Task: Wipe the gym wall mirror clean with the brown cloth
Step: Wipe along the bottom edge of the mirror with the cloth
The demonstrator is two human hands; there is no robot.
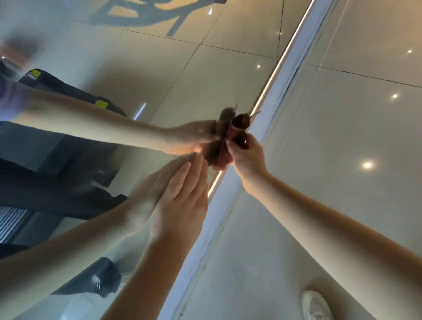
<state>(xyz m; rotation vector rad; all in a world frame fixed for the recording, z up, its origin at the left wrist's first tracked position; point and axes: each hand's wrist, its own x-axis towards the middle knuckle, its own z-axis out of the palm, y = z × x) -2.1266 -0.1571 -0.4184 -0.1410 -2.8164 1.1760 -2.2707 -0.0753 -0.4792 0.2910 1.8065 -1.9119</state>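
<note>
Right hand [246,158] curled round brown cloth [241,123], bunched wad pressed to mirror [152,65] at its lower edge, just beside lit strip [269,89]. Left hand [182,199] flat on glass, fingers straight and together, likely bracing.

Probably best: spread wad for wider contact, firm overlapping strokes along edge, move bracing palm off wiped glass.

Cloth's long axis runs roughly along strip. Frayed tip points away from wrist, toward top of view.

- The left hand [183,204] and right hand [247,158] are bare, and so are both arms.
- One foot wears a white sports shoe [315,307].
- The mirror [152,53] shows a light purple short sleeve [1,96] and dark trousers [37,182].
</note>
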